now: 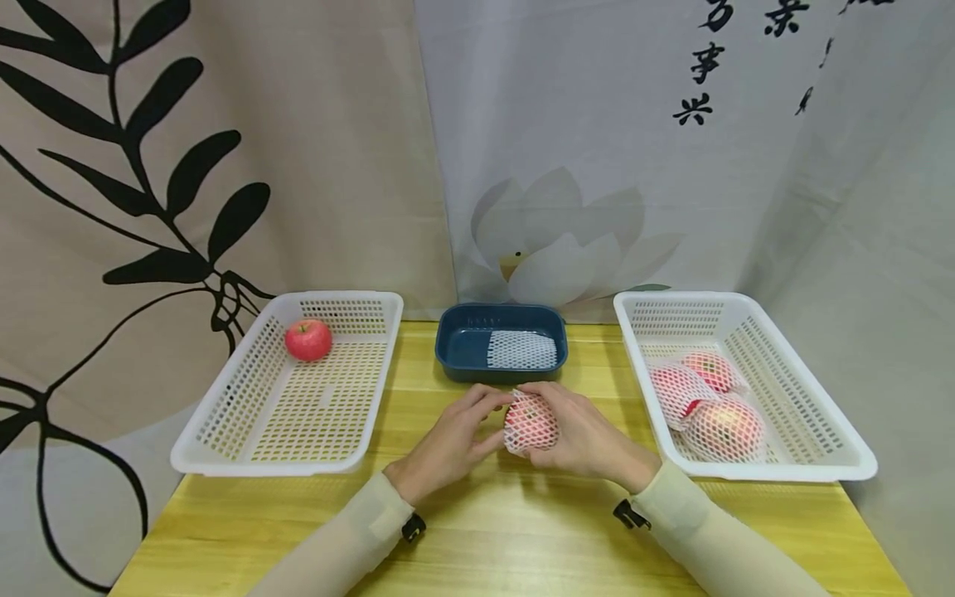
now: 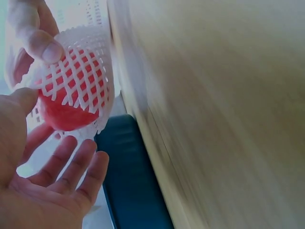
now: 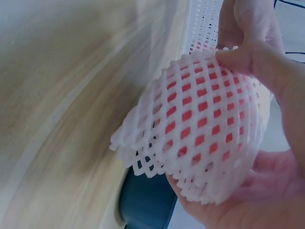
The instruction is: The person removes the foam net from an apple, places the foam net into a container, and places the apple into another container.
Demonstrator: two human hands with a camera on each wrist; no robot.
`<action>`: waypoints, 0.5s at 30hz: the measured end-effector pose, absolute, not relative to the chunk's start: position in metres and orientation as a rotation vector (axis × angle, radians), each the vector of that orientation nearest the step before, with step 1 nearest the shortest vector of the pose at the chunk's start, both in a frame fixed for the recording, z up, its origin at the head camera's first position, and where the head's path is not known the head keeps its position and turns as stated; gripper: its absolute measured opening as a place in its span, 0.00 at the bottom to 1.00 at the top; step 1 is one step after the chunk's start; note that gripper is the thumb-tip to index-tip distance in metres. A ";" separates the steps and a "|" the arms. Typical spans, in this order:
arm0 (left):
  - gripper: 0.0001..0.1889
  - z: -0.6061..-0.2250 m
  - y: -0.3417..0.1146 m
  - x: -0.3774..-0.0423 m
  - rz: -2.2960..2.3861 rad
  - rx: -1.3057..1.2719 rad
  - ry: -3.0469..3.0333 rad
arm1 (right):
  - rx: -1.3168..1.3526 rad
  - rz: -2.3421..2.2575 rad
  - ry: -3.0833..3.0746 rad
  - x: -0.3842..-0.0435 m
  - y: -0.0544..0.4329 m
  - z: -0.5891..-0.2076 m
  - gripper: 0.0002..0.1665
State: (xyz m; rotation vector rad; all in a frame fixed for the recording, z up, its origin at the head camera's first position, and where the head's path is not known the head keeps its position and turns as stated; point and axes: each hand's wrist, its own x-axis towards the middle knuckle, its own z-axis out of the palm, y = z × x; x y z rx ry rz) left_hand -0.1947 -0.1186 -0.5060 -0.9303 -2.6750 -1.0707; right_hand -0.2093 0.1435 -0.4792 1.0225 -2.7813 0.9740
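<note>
A red apple [image 2: 69, 114] sits partly inside a white foam fruit net [image 3: 205, 114], above the middle of the table. My right hand [image 1: 589, 435] holds the netted apple, its thumb on one side and fingers round the other. At the net's open end, the thumb and index finger of my left hand [image 1: 458, 439] pinch its edge, close against the bare part of the apple. The other left fingers are spread loosely below in the left wrist view. Behind the hands stands a dark blue tray [image 1: 466, 369], with flat white foam nets [image 1: 522, 350] in its right part.
On the left, a white basket [image 1: 261, 468] holds one bare apple [image 1: 308, 340]. On the right, another white basket [image 1: 791, 471] contains three netted apples [image 1: 724, 427]. Both baskets stand on a wooden table [image 1: 507, 547]; a printed curtain [image 1: 351, 166] hangs behind it.
</note>
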 end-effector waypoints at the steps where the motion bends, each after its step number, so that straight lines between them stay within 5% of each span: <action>1: 0.27 -0.506 -0.118 -0.194 -1.071 -0.935 -2.666 | 1.026 0.980 -2.781 -0.209 0.143 -0.479 0.55; 15: 0.37 -0.499 -0.117 -0.188 -1.008 -1.063 -2.554 | 1.028 1.018 -2.831 -0.203 0.142 -0.476 0.63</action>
